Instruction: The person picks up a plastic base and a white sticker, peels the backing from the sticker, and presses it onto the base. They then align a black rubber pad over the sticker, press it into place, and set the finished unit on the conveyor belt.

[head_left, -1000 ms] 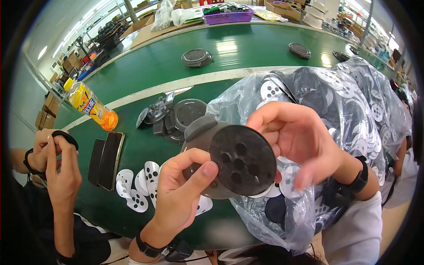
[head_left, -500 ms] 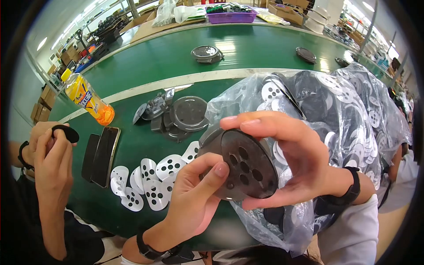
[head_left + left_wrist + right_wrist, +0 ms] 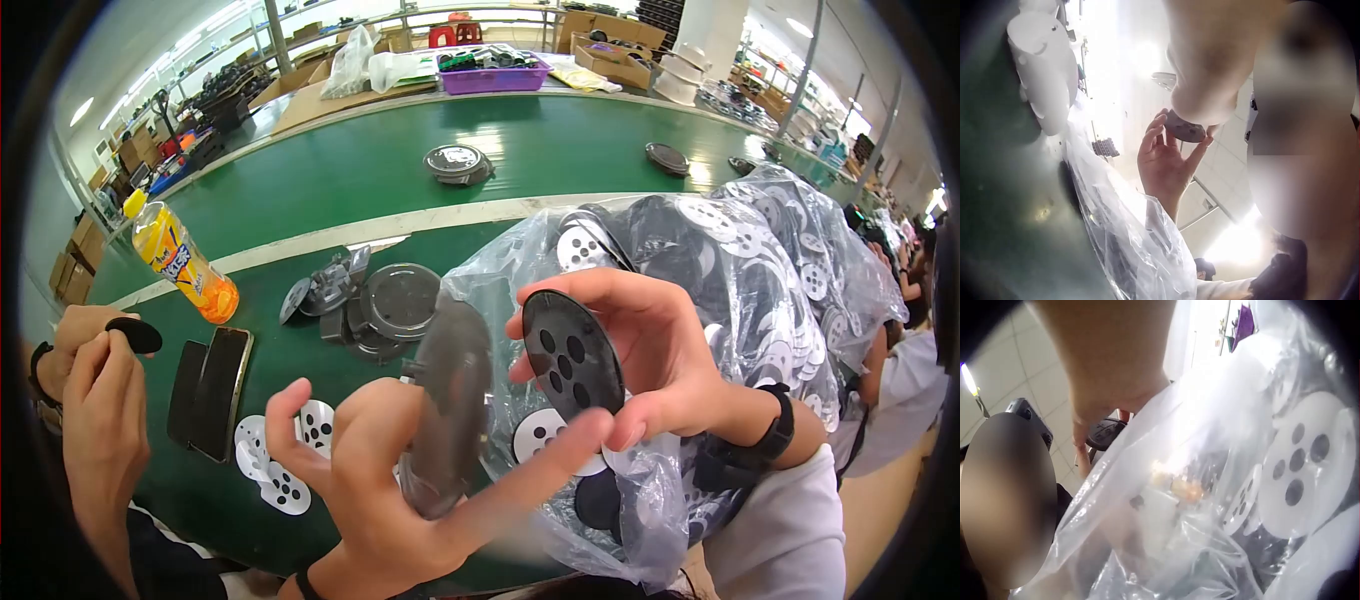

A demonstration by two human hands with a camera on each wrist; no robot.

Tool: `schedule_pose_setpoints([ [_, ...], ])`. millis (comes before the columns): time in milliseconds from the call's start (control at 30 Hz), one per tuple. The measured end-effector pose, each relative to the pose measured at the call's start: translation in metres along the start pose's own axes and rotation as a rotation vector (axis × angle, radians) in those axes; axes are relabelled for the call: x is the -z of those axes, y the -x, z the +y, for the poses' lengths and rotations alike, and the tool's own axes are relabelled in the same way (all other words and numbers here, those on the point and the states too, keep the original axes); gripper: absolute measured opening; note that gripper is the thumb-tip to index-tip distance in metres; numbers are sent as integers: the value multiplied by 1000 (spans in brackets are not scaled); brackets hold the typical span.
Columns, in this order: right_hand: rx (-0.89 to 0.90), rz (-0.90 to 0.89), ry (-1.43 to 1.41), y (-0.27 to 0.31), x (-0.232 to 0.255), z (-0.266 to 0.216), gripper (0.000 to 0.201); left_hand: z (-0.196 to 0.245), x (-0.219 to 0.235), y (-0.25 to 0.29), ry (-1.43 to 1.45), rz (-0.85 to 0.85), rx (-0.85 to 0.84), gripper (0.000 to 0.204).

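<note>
My right hand (image 3: 665, 360) pinches a thin black disc (image 3: 568, 352) with several holes by its edges, above the clear bag. To its left, my left hand (image 3: 375, 490) grips a grey translucent round part (image 3: 445, 410), blurred and turned nearly edge-on. One extended left finger reaches the disc's lower edge. The left wrist view shows my right hand (image 3: 1163, 169) with the disc (image 3: 1185, 128) between fingers and thumb, partly behind my left hand (image 3: 1204, 94). In the right wrist view, the disc (image 3: 1107, 432) lies under my right hand (image 3: 1113, 381).
A clear bag (image 3: 680, 540) of black and white holed discs fills the right. Grey round parts (image 3: 400, 300), white holed pieces (image 3: 285, 490), phones (image 3: 225, 390) and a drink bottle (image 3: 185, 265) are on the left. Another person's hands (image 3: 105, 420) hold a black disc.
The black disc has come away from the grey part and stands apart in my right hand. My left hand has turned and moved left with the grey part. The head view has shifted.
</note>
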State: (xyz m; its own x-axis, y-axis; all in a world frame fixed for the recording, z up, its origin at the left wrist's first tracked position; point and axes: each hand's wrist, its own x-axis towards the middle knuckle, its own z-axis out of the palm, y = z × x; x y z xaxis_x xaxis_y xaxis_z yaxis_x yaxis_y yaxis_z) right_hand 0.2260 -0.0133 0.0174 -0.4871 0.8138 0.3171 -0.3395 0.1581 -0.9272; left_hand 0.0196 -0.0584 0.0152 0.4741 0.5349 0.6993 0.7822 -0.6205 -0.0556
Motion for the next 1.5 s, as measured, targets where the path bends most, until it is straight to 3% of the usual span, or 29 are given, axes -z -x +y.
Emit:
schedule_pose_setpoints([
  [100,6,-21,11,0,-1,3,72,2,-2,-1,41,-45,81,43],
  [233,-22,-31,-12,2,-5,5,72,-2,-3,-1,75,20,50,49],
  [333,-35,-29,7,0,-4,4,71,-6,2,-5,30,-13,52,49],
  [433,-44,-41,9,2,-6,6,69,-9,-1,-3,166,-138,18,45],
  [500,-69,-39,40,1,-2,4,68,-16,-13,-4,543,89,242,36],
  [533,-57,22,84,1,-4,0,68,-27,-15,-4,659,161,160,50],
  [567,-59,15,75,2,-3,-3,68,-27,-18,-5,650,157,167,50],
  [633,45,-6,296,1,0,-9,69,-24,-20,-12,1538,277,635,66],
  [667,32,13,277,2,-4,-11,69,-29,-21,-11,1575,200,654,75],
  [833,18,27,286,3,-9,-10,64,-30,-30,-8,1512,158,720,76],
  [1067,37,23,495,5,-13,-9,48,-21,-27,-8,1525,256,720,74],
  [1200,-7,9,445,7,-19,-5,43,-13,-21,-7,1565,309,713,72],
  [1267,-90,80,109,11,-24,0,38,-12,-21,-8,1657,294,735,70],
  [1300,-93,82,106,11,-25,1,38,-12,-21,-8,1728,307,785,69],
  [1367,-105,71,-173,12,-27,2,37,-12,-24,-8,1792,317,843,67],
  [1467,-101,38,-240,13,-19,10,37,-8,-29,-7,1779,328,809,66],
  [1500,-100,38,-243,12,-18,9,37,-6,-25,-8,1907,300,886,67],
])
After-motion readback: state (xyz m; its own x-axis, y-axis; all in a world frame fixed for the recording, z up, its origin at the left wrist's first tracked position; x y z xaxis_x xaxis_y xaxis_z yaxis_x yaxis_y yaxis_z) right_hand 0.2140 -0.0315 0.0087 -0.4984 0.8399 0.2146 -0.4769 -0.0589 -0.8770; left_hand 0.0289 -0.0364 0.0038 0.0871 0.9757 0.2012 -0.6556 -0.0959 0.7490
